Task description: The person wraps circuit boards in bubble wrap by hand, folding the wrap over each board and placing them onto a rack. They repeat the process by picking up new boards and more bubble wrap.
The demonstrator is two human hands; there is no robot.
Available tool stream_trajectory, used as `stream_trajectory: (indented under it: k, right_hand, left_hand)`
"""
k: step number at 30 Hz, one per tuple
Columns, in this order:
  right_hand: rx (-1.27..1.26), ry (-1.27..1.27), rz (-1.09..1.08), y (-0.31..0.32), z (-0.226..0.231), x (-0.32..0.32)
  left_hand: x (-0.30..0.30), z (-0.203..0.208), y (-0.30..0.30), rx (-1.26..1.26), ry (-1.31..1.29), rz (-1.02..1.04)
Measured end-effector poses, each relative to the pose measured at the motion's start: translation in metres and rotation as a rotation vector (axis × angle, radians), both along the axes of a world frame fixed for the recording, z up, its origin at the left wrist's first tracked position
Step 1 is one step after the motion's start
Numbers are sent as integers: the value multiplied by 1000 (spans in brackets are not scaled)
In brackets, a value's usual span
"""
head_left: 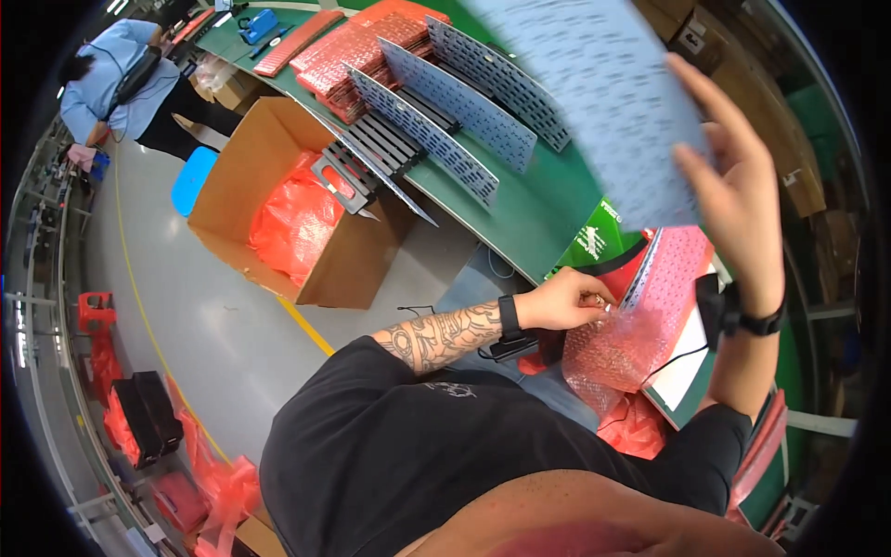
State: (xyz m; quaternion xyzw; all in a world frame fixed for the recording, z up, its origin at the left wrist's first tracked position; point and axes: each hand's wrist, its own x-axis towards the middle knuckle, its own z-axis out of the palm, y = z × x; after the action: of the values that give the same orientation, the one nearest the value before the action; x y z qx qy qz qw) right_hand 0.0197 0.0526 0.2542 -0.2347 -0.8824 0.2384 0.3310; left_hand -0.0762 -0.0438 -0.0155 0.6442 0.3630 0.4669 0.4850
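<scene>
My right hand (738,176) is raised at the upper right, its fingers and thumb gripping the edge of a light-blue perforated panel (594,93), partly smeared by motion. Lower down, my left hand (571,299) pinches the edge of a pink bubble-wrap bag (636,320) in front of me. A slotted strip shows along the bag's left side. Beyond the left hand, a green and red printed package (596,237) lies partly under the bag. Three more perforated panels (432,139) stand upright on black slotted racks (382,141) farther along the bench.
The green bench (529,200) runs diagonally, with stacked pink bubble-wrap bags (362,51) at its far end. Left of it stands an open cardboard box (343,265) lined with red plastic. A person in a blue shirt (139,70) works at the far left. Cardboard cartons (761,121) line the right side.
</scene>
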Motion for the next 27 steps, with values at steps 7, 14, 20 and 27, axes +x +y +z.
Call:
stream_trajectory:
  k: [7,14,20,27]
  right_hand:
    - [204,-255,145,-60,-21,-97]
    - [179,-250,218,-54,-69,-159]
    - [161,-346,178,-45,-101,-176]
    - [152,-405,215,-47,-108,-185]
  left_hand:
    - [28,-23,15,492,61,215]
    - [16,-16,3,314,-10,72]
    - [4,-1,0,179,134,-2]
    - [3,-7,4,121,188,-81]
